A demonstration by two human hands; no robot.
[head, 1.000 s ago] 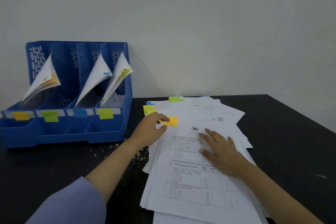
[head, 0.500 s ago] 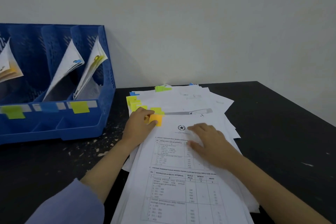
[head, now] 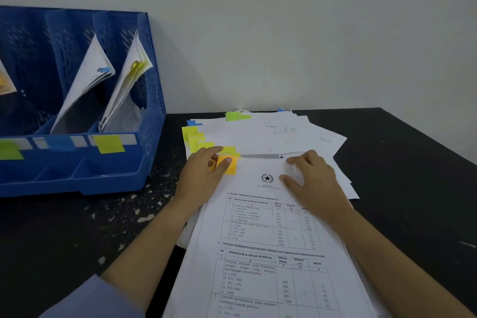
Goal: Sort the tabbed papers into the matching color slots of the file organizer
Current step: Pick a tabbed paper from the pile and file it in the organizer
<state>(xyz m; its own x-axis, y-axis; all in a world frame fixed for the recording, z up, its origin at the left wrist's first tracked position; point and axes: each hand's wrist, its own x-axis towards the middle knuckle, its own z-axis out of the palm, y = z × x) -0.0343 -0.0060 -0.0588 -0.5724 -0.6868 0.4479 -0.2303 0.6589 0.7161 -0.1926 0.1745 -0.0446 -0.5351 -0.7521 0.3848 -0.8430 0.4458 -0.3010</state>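
A loose pile of white printed papers (head: 271, 137) lies on the black table, with yellow, green and blue tabs sticking out at its far left edge. The top sheet (head: 260, 227) carries an orange tab (head: 229, 166) at its top left corner. My left hand (head: 204, 175) pinches that corner at the orange tab. My right hand (head: 312, 183) rests flat on the top sheet, fingers spread near its top edge. The blue file organizer (head: 144, 152) stands at the left, with colour labels on its front; papers lean in its slots.
The organizer's front shows a yellow label (head: 108, 143), a blue label (head: 60, 143) and a green label (head: 10, 151). The white wall runs close behind the table. White flecks mark the black table (head: 413, 188) in front of the organizer.
The view has shifted right and closer, pushing the organizer toward the left edge. My left hand's fingers have closed over the orange tab. My right hand has slid up toward the sheet's top edge.
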